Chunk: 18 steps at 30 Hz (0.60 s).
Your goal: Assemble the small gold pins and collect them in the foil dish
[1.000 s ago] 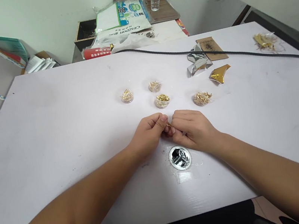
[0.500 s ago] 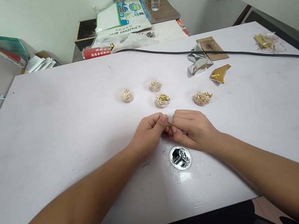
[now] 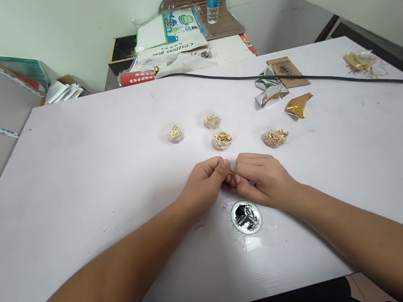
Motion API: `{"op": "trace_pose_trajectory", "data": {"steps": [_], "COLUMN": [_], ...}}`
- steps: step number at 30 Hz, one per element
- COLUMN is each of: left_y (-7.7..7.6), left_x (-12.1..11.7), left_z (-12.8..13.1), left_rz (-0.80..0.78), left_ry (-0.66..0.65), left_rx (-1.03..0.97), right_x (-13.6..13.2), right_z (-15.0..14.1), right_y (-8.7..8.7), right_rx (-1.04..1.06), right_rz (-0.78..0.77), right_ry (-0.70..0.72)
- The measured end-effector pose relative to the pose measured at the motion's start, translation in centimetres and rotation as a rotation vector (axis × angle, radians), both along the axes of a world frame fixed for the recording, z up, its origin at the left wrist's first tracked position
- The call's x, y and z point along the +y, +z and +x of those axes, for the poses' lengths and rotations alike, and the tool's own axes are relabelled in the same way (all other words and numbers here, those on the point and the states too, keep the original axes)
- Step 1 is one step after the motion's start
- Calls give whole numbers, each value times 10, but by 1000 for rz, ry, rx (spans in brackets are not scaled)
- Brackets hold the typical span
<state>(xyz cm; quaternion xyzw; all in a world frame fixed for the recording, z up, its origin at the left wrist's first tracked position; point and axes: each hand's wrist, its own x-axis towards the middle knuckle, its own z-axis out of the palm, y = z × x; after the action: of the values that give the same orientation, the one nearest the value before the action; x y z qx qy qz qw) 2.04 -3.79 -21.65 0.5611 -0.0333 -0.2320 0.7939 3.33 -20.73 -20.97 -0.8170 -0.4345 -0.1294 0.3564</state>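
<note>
Head view, straight to the action: gripping a slim gold-coloured pin (image 3: 232, 172) between left hand (image 3: 208, 183) and right hand (image 3: 263, 177), both curled closed, pinching with thumb and fingertips from either side, over the middle of the table (image 3: 118, 159). Mostly hidden by those fingers, so hard to tell its full length. Looks light and stiff, probably metal, likely smooth enough to slip; best taken near the ends, with a light, square pinch. Outward now, to a round silver-rimmed disc (image 3: 246, 217) just on the near side, dark and glossy in the centre. Beyond the fingers, on to four small clear tubs (image 3: 222, 145) heaped with similar gold pieces (image 3: 223, 137). Farther back, over to a gold foil packet (image 3: 298, 106), crumpled silver packaging (image 3: 269, 96) and a black cable (image 3: 220, 78) running across; past the table's far edge, up to a water bottle (image 3: 213, 1).
</note>
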Motion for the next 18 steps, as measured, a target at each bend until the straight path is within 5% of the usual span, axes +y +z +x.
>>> {"op": "trace_pose_trajectory", "data": {"steps": [18], "left_y": [3], "left_x": [0], "left_z": [-2], "left_rz": [44], "left_ry": [18], "left_rx": [-50], "right_x": [0], "right_z": [-1], "right_y": [3], "right_rx": [-9], "right_rz": [-36], "right_ry": [8]}}
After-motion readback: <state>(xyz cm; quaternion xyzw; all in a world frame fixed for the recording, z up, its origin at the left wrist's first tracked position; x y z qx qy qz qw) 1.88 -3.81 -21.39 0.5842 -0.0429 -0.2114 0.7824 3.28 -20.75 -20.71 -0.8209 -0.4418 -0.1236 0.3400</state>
